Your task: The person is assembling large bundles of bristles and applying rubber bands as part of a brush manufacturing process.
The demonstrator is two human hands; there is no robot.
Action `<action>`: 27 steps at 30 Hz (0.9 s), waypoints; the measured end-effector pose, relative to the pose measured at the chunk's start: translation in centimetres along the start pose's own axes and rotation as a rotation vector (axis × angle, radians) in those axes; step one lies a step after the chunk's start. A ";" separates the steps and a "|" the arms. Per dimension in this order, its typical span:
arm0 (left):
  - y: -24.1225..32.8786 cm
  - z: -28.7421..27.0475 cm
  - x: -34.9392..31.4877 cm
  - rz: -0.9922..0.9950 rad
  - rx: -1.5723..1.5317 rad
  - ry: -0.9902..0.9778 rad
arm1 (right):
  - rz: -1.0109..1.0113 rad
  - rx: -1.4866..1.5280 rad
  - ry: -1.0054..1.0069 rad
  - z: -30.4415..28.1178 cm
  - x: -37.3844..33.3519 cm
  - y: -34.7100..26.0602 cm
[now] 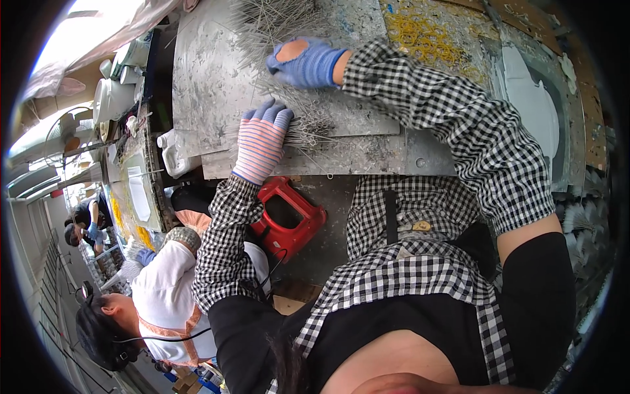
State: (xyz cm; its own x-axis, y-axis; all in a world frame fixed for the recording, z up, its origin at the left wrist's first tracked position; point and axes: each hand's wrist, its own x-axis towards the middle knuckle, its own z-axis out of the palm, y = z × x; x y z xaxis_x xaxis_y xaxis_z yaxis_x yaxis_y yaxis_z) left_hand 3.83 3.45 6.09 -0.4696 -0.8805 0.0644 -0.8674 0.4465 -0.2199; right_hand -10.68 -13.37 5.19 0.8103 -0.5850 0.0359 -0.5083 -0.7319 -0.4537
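Observation:
My left hand (262,141), in a pink-and-white striped glove with blue fingers, rests near the front edge of the metal-topped table. Its fingers bend over a bundle of thin wires with looped ends (307,133), which sticks out on the right side of the hand. Farther away, my right hand (305,64) wears a blue glove with a hole that bares some skin. Its fingers are drawn together low over loose wires, at the near side of a large grey wire pile (272,29). What lies between those fingers is hidden.
Yellow looped pieces (426,39) lie on the stained board at the far right. A red plastic stool (292,220) stands below the table edge. White jug (175,154) beside the table's left side. A co-worker (167,299) sits close on my left; another person (92,220) works farther off.

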 end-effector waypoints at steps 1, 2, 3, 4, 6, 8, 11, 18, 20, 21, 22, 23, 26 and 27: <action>0.0 0.5 -0.5 -0.025 -0.026 -0.008 | -0.050 0.103 0.005 0.6 -0.9 -0.6; 0.1 0.5 -0.6 -0.048 -0.052 -0.014 | -0.045 0.106 0.005 1.3 -1.2 -1.0; 0.2 0.5 -0.7 -0.023 -0.044 0.016 | -0.071 0.024 0.040 1.9 -1.5 -1.3; 0.5 0.4 -1.0 -0.023 -0.045 0.013 | -0.099 -0.058 0.074 2.2 -1.6 -1.5; 1.5 0.2 -1.5 -0.110 0.002 -0.004 | -0.065 -0.042 -0.009 2.0 -0.5 -1.0; 2.3 0.5 -2.4 -0.138 0.033 0.027 | -0.005 -0.164 0.069 2.9 1.2 0.7; 3.4 1.3 -4.5 -0.303 0.108 -0.107 | 0.058 -0.213 0.197 4.5 4.3 2.7; 4.1 -1.2 -6.4 -0.646 -0.642 0.096 | 0.092 0.085 0.339 3.7 5.0 8.5; 4.6 -3.9 -7.0 -0.766 -1.254 0.249 | -0.281 -0.063 0.365 -0.3 -0.6 3.2; 4.8 -4.8 -5.6 -0.747 -1.346 0.230 | -0.194 0.124 0.261 -3.1 -4.0 1.7; 5.4 -5.8 -3.3 -0.703 -1.446 0.186 | -0.147 0.625 0.215 -4.6 -7.1 1.7; 6.4 -6.8 -1.5 -0.667 -1.559 0.180 | -0.108 1.131 0.165 -5.5 -9.3 1.1; 8.9 -6.9 4.2 -0.429 -1.743 0.023 | -0.304 1.147 0.395 -7.2 -14.7 -2.4; 9.7 -5.2 5.7 -0.116 -0.989 0.300 | -0.191 0.944 0.575 -7.6 -16.0 -4.8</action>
State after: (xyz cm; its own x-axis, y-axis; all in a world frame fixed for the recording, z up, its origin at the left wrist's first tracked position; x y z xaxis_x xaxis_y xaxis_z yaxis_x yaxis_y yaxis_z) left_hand -8.12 3.57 9.36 -0.2787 -0.9112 0.3033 -0.5943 0.4117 0.6909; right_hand -23.42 -3.17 13.54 0.4718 -0.7443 0.4727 0.2328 -0.4120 -0.8809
